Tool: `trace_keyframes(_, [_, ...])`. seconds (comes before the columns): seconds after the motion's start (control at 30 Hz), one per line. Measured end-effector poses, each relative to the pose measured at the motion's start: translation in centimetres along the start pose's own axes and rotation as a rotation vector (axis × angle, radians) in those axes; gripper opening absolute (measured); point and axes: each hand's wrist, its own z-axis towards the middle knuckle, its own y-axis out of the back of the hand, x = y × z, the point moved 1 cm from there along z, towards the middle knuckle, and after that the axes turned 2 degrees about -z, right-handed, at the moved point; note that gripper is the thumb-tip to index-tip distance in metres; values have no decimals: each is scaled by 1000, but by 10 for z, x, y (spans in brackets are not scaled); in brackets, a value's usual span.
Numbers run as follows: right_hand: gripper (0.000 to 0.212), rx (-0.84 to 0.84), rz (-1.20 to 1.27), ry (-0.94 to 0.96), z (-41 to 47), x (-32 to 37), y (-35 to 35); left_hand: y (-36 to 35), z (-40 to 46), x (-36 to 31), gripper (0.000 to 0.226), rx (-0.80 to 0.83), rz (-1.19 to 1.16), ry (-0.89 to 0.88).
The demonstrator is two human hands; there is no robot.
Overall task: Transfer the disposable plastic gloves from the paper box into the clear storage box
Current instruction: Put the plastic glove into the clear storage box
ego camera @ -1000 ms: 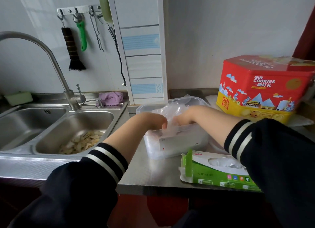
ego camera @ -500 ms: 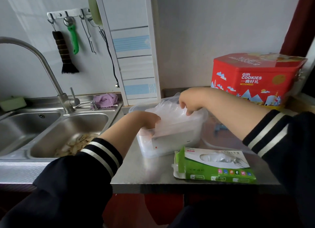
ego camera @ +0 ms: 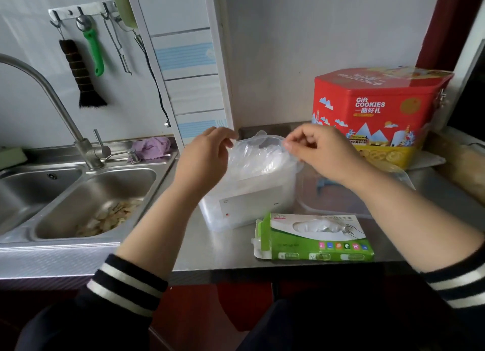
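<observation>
We've got the left hand [ego camera: 203, 157] pinching the near-left edge of the gloves [ego camera: 258, 161] and the right hand [ego camera: 319, 151] pinching the right edge, fingers closed on thin film, the wad bulging above the clear storage box [ego camera: 249, 206]. The risk, we reckon: the slick stack springs up, spills onto the bench [ego camera: 228, 248], or slides left toward the sink [ego camera: 86, 193]. The green paper box [ego camera: 315, 239] lies at the bench's front edge, cookie tin [ego camera: 378, 114] behind.

A red cookie tin [ego camera: 378, 114] stands at the wall; a purple cloth [ego camera: 152, 147] lies behind the sink [ego camera: 78, 193].
</observation>
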Motion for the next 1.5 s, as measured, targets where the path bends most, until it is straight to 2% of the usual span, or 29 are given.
trace_keyframes(0.07, [7, 151, 15, -123, -23, -5, -7, -9, -26, -24, 35, -160, -143, -55])
trace_keyframes(0.13, [13, 313, -202, -213, -42, -20, -18, -29, -52, -46, 30, -130, -235, -87])
trace_keyframes(0.2, [14, 405, -413, -252, -57, -33, -25, -54, -73, -60, 29, 5, -282, -81])
trace_keyframes(0.27, [13, 467, -488, -286, -65, -43, -26, -78, -88, -63, 34, 200, -357, -31])
trace_keyframes(0.37, [16, 482, -520, -300, -71, -52, -26, -108, -106, -54, 68, 449, -372, -6])
trace_keyframes(0.47, [19, 382, -494, -307, -77, -59, -30, -123, -116, -47, 86, 440, -356, -3])
trace_keyframes(0.57, [26, 244, -486, -303, -84, -62, -36, -126, -119, -49, 83, 389, -423, 58])
trace_keyframes(0.7, [16, 55, -429, -306, -90, -62, -43, -124, -119, -50, 81, 369, -444, 106])
trace_keyframes(0.83, [17, -83, -215, -346, -94, -61, -43, -125, -119, -49, 87, 378, -435, 125])
trace_keyframes(1.0, [17, -392, 202, -378, -96, -51, -31, -127, -119, -48, 73, 366, -423, 156])
trace_keyframes(1.07, [21, -535, 329, -348, -96, -40, -22, -127, -119, -48, 65, 358, -423, 155])
trace_keyframes(1.2, [16, -699, 506, -244, -91, -19, -5, -127, -120, -47, 71, 376, -479, 163])
trace_keyframes(1.27, [13, -721, 532, -207, -90, -15, -2, -123, -121, -47, 57, 345, -523, 148])
trace_keyframes(1.3, [13, -728, 544, -200, -90, -15, -2, -119, -122, -48, 43, 270, -571, 117])
trace_keyframes(1.37, [14, -740, 571, -192, -93, -15, -4, -109, -124, -53, 19, 11, -666, 21])
trace_keyframes(1.43, [14, -735, 582, -180, -94, -15, -6, -98, -119, -57, 33, -154, -727, 55])
trace_keyframes(1.47, [14, -727, 566, -167, -94, -15, -7, -90, -111, -61, 47, -150, -790, 135])
trace_keyframes(1.5, [14, -719, 536, -147, -94, -15, -8, -82, -100, -66, 63, -72, -887, 233])
